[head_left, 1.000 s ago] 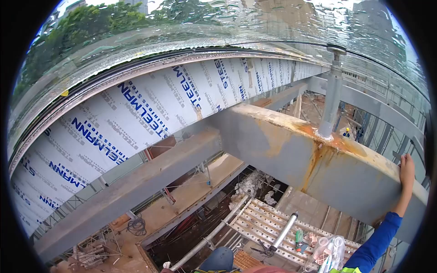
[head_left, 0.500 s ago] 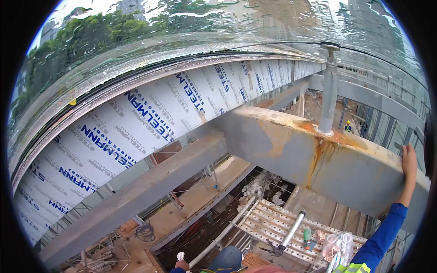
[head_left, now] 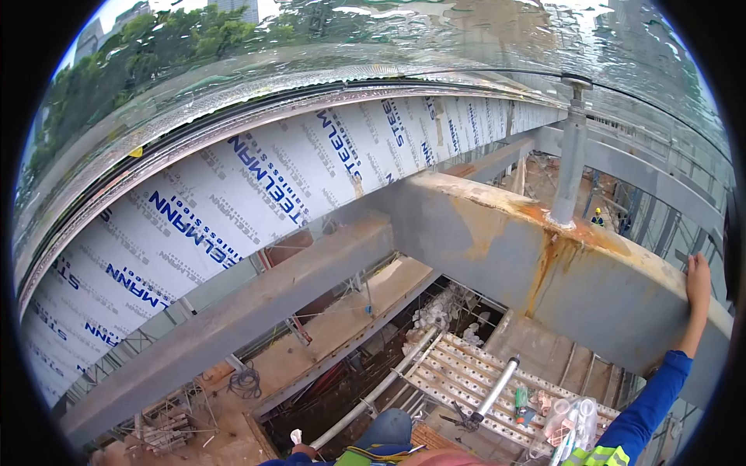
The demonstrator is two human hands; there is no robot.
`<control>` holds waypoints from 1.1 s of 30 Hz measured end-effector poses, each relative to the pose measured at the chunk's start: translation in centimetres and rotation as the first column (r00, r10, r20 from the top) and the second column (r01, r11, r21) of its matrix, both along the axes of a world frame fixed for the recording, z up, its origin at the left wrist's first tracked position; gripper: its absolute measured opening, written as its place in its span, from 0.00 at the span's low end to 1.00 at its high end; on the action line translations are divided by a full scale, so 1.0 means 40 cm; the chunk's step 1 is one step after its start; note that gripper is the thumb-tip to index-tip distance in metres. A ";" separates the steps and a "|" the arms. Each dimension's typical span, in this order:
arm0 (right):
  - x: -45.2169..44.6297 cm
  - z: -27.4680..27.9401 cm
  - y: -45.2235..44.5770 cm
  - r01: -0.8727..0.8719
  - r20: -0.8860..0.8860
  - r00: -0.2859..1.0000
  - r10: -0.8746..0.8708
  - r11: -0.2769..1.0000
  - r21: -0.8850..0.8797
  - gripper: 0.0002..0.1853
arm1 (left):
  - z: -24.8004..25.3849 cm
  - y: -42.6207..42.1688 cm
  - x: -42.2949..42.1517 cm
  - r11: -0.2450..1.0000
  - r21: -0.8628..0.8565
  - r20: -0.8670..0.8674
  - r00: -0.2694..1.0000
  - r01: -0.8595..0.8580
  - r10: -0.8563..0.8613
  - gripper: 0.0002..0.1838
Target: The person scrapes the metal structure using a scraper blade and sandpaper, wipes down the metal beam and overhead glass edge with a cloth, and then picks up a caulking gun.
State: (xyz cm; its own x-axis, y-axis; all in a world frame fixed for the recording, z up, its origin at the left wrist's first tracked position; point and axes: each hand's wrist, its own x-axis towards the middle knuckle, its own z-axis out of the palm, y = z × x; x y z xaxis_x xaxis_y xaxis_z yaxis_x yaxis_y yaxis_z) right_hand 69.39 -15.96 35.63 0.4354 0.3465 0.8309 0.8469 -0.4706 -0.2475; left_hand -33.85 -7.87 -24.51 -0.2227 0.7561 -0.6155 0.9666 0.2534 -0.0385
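My right hand [head_left: 697, 272] is at the top edge of the rust-stained grey beam [head_left: 497, 248], with the blue-sleeved arm [head_left: 649, 396] stretched along the beam's near face. Its fingers are too small to make out clearly. Low in the view, my left hand [head_left: 304, 449] is closed on a small white item [head_left: 296, 436]. Below the beam, a perforated metal platform [head_left: 447, 373] bears a silver-and-black tube tool [head_left: 496, 392], a green bottle [head_left: 521, 398] and clear plastic bags with items inside [head_left: 571, 423].
A white film-wrapped beam [head_left: 256, 179] curves across the left, under wet glass [head_left: 373, 46]. A grey post [head_left: 570, 167] rises from the stained beam. Another grey beam [head_left: 233, 318] crosses below. Deep openings show underneath. A person in a yellow helmet [head_left: 597, 217] stands far below.
The view has shifted slightly. My left hand with the white item has come into fuller view at the bottom since a second ago. My right hand stays at the beam's edge.
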 end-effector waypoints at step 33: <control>0.214 -0.067 -0.002 0.009 -0.093 0.996 -0.012 0.999 -0.034 0.26 | 0.195 -0.020 0.161 0.670 0.169 0.187 0.691 -0.723 0.698 0.31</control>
